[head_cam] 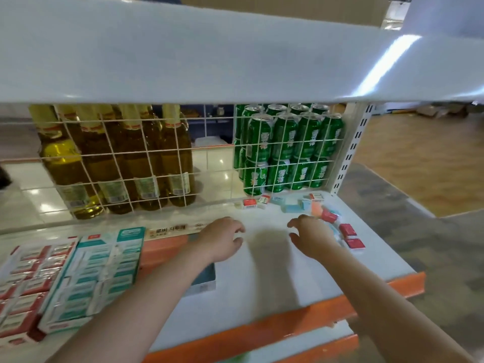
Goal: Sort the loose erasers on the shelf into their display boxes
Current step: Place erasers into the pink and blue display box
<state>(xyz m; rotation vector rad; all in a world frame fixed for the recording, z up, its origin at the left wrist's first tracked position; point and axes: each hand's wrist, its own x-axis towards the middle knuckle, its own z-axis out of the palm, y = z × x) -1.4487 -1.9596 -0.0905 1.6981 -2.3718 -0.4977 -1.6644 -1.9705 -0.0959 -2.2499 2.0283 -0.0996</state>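
Head view: both hands loosely spread, holding nothing. Erasers likely light, stiff; pinch by short sides.

Korean lettering reading roughly "로버 지우개" stands on the back flap of the orange display box, just behind the left hand. To the right beyond that box, the green cans behind the wire grid carry white characters, too blurred to make out. The labels on the bottles and the print on the eraser boxes are illegible.
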